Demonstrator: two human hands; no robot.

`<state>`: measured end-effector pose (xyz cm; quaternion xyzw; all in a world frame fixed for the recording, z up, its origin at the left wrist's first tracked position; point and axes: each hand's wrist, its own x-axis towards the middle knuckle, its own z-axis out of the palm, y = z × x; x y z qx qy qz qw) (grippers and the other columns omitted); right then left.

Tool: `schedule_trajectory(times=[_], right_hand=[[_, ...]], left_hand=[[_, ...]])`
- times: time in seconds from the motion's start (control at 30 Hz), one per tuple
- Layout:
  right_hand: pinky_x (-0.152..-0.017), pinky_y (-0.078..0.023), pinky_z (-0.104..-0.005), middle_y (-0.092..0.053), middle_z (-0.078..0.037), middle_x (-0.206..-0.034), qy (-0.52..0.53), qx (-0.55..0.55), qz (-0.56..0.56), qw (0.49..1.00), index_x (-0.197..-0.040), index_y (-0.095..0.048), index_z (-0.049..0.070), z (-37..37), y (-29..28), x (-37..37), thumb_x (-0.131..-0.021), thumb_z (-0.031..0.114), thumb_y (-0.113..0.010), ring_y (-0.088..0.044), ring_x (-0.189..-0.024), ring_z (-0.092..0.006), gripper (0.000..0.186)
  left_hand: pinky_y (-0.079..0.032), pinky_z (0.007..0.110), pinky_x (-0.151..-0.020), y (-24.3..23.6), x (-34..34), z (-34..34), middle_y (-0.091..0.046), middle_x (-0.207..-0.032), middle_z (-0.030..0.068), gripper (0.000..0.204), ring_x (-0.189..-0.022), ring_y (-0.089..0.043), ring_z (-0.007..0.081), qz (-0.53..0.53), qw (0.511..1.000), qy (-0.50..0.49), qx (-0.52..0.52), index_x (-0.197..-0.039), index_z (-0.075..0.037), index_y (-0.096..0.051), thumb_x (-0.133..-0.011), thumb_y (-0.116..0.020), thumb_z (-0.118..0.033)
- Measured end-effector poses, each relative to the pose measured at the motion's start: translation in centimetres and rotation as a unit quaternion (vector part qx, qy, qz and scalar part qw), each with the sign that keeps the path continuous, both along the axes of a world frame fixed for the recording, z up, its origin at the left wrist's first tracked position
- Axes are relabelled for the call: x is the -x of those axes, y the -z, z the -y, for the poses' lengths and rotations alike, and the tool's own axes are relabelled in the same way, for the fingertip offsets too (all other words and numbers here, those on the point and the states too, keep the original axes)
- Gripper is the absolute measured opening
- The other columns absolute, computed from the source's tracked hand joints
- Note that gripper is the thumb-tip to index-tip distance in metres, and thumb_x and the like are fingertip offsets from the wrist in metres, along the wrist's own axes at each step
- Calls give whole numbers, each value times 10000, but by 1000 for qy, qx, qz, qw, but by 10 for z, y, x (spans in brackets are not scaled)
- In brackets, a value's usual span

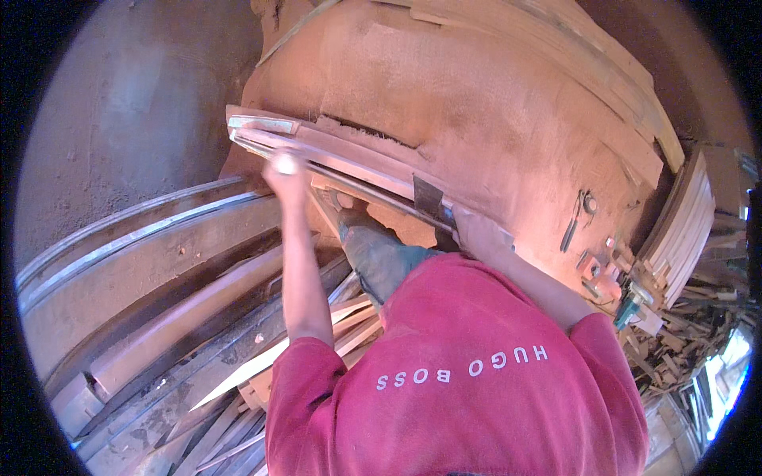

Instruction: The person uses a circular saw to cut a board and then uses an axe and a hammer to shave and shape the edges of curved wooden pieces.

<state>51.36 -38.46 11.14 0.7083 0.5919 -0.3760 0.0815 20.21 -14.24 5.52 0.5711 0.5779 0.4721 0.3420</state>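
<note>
My left hand (282, 171) is closed around a small bright white object, blurred, at the front edge of a long wooden workpiece (357, 163) that lies at a slant, with a narrow metal-like strip along it. My right hand (480, 238) is at the workpiece's right end, beside a dark rectangular piece (429, 196); its fingers are too unclear to read. My foot and grey-green trouser leg (369, 250) show below the workpiece.
Long curved beams (143, 254) and loose strips lie at left. A curved board (635, 87) borders the dusty floor (476, 79) at the back. Pliers-like tools (579, 214), a green power tool (633, 305), stacked boards (679, 230) and wood scraps sit at right.
</note>
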Motion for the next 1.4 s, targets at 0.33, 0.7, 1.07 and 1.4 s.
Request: schedule_trajectory(times=[0.33, 0.7, 1.07, 1.4], right_hand=[[-702, -548, -538, -677, -255, -914, -16, -22, -18, 999, -1147, -453, 12, -4, 5, -1, -868, 204, -622, -677, -825, -434, 379], [-797, -529, -537, -668, -268, -972, -8, -19, -26, 999, -1256, -467, 30, -2, 3, -12, -856, 257, -646, -662, -883, -446, 493], [-964, -464, -505, -613, -294, -1175, 37, -91, -171, 980, -1371, -455, 18, 4, -13, -17, -855, 292, -657, -587, -1097, -456, 618], [-992, -441, -482, -571, -286, -1247, 50, -148, -249, 956, -1419, -418, 40, -32, -66, 5, -864, 269, -642, -554, -1156, -450, 641]], left_hand=[[-503, 314, -758, -3, -3, 17, -652, -910, 63, 189, -831, -620, 168, -80, 997, -6, -14, -880, -26, -620, -710, -688, 20], [-499, 271, -780, -160, -68, 20, -650, -845, 38, 191, -823, -622, 133, 44, 995, 17, -90, -881, -29, -606, -716, -653, 54], [-470, 260, -745, -103, -3, 19, -604, -835, 19, 209, -779, -578, 127, 121, 991, -52, -14, -867, -46, -586, -706, -556, 84], [-474, 246, -666, -66, 10, 27, -618, -831, 33, 205, -743, -588, 121, 162, 986, -42, 19, -875, -32, -591, -722, -563, 102]])
